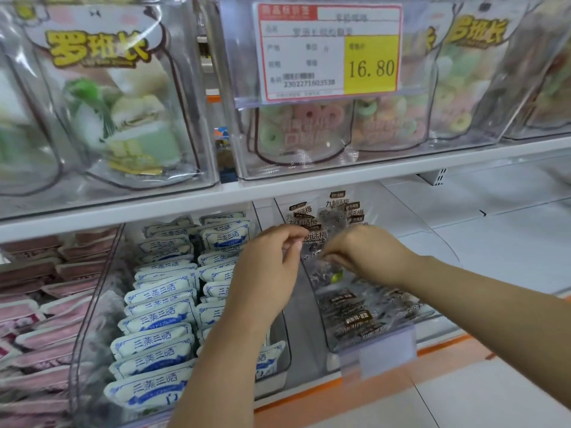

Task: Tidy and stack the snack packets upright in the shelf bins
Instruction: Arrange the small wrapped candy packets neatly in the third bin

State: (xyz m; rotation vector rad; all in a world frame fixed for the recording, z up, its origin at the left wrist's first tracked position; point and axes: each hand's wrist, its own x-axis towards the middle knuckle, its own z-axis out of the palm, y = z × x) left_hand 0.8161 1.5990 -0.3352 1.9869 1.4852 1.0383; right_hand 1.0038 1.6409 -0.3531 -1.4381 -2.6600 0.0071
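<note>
Between left hand (266, 270) and right hand (366, 253), dark-printed packets (315, 236) sit pinched.

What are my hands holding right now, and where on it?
One clear plum packet: the left hand pinches its left edge, and the right hand pinches its right edge.

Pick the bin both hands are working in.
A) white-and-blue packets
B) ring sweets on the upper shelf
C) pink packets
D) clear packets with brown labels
D: the left hand and right hand both pinch clear brown-labelled packets above their bin, right of the white-and-blue packets.
</note>
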